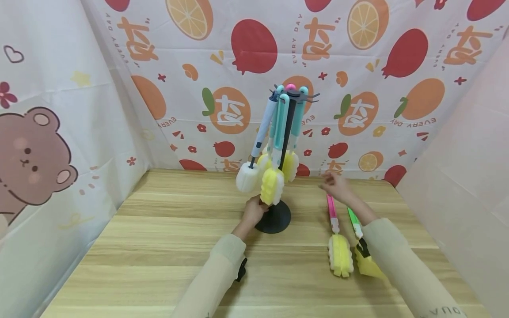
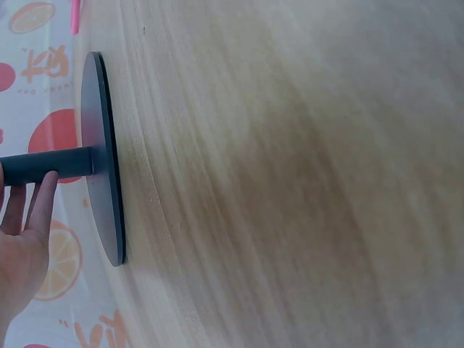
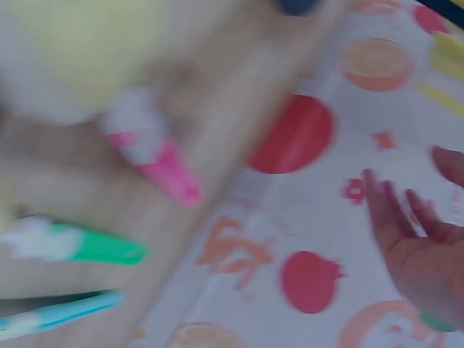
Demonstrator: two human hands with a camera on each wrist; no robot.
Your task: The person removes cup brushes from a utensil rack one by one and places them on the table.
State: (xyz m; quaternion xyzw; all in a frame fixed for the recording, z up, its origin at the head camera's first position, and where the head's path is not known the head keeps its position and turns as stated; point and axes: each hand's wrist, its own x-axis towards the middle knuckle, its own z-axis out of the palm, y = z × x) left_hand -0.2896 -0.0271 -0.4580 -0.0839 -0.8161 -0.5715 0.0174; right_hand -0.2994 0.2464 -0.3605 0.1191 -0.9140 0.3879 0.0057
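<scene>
My left hand (image 1: pixel 254 211) grips the black pole (image 2: pixel 43 165) of a brush stand low down, just above its round black base (image 1: pixel 278 218). From the hooks at the stand's top (image 1: pixel 293 93) hang several sponge brushes with teal handles (image 1: pixel 281 126), and one with a pale blue handle (image 1: pixel 264 126) and a white head (image 1: pixel 246 177). My right hand (image 1: pixel 338 187) is in the air to the right, holding nothing, its fingers apart in the right wrist view. Below it on the table lie a pink-handled sponge brush (image 1: pixel 340 256) and a green-handled one (image 1: pixel 354 223), partly covered by the right sleeve.
A teal handle (image 3: pixel 65 313) lies beside the green one in the right wrist view. The wooden table (image 1: pixel 159 247) ends at a fruit-printed cloth (image 1: pixel 179 97) behind. Another cloth with a bear print (image 1: pixel 36 154) hangs at the left.
</scene>
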